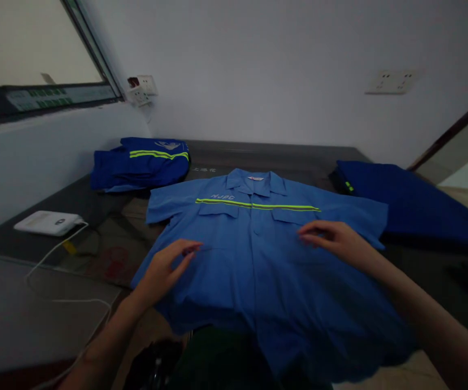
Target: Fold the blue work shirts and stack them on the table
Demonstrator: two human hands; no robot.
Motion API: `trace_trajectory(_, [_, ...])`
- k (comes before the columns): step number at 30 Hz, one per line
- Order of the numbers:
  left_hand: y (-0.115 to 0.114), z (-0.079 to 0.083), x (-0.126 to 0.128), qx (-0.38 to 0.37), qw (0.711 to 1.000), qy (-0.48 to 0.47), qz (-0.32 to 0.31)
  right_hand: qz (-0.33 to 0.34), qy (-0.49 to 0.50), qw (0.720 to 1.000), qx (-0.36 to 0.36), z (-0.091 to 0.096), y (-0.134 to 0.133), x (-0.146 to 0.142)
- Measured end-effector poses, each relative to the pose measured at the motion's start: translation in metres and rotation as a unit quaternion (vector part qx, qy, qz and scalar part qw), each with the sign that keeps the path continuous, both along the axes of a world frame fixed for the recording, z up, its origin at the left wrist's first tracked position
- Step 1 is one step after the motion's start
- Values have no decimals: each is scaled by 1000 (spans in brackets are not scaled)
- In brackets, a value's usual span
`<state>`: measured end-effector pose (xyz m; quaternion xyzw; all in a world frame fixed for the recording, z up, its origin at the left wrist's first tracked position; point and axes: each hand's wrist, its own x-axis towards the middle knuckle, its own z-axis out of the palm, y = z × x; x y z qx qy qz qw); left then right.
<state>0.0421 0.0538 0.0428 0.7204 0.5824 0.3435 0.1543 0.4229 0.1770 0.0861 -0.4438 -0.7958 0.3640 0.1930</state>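
A light blue short-sleeved work shirt (234, 271) lies spread front side up, its collar toward the wall and its lower hem hanging over the near table edge. A yellow-green stripe crosses its chest above two flap pockets. My left hand (169, 265) is over the left side of the shirt, thumb and fingers apart, holding nothing. Over the right side, below the pocket flap, my right hand (335, 238) has curved fingers with a gap to the thumb, also with nothing in it. Whether the fingertips touch the cloth I cannot tell.
Dark blue folded clothing (144, 165) with yellow-green stripes lies at the back left of the dark table (258, 154). More dark blue cloth (404, 200) is at the right. A white device (49, 222) with a trailing white cable (51, 252) sits at the left.
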Motion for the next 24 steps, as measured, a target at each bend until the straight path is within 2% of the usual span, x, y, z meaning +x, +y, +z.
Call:
trace_trajectory(3, [-30, -10, 12, -28, 997, -72, 30, -103, 17, 990, -95, 2, -57, 68])
trace_trajectory(5, [-55, -31, 9, -9, 986, -124, 112, -133, 2, 978, -160, -12, -96, 114])
trace_trajectory(6, [-69, -46, 6, 18, 975, -144, 168, -133, -13, 969, -206, -26, -115, 136])
trace_trajectory(8, [-97, -87, -2, 97, 939, -165, 286, -116, -30, 945, -305, -67, -150, 173])
trace_trajectory(10, [-121, -135, -7, 125, 910, -178, 354, -157, -50, 921, -353, -120, -178, 194])
trace_trajectory(11, [-129, -159, -7, 106, 905, -185, 367, -199, -52, 913, -352, -148, -188, 197])
trace_trajectory(13, [-136, -198, -3, 47, 908, -205, 363, -253, 29, 925, -281, -193, -198, 187])
trace_trajectory(15, [-133, -221, 5, 6, 907, -241, 344, -286, 96, 923, -240, -221, -200, 164])
trace_trajectory(16, [-129, -225, 8, -6, 904, -263, 336, -302, 131, 917, -224, -227, -199, 151])
trace_trajectory(18, [-120, -223, 9, -43, 896, -296, 329, -339, 209, 891, -219, -230, -197, 124])
trace_trajectory(22, [-112, -201, 0, -182, 855, -284, 394, -388, 360, 804, -270, -217, -197, 92])
trace_trajectory(24, [-115, -188, -3, -195, 842, -282, 417, -401, 375, 786, -284, -210, -201, 87])
